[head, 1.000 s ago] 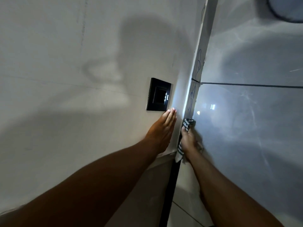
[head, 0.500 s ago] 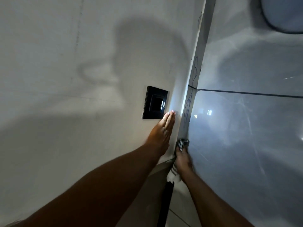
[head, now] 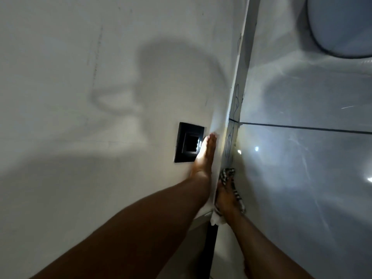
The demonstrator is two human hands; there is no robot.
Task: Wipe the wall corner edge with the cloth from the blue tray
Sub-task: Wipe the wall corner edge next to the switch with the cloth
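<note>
Left hand (head: 203,158), centre frame: fingers together, flat on white wall (head: 80,77) beside black switch plate (head: 188,142). Right hand (head: 225,198), just right: apparently gripping striped cloth (head: 227,175), pressed against wall corner edge (head: 234,109). Glossy tiles (head: 302,178) at right.

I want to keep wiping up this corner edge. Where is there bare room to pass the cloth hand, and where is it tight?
Free: the corner edge above the striped cloth, and the glossy tiles beside it. Crowded: left of the edge, where the left hand lies flat beside the black switch plate.
</note>
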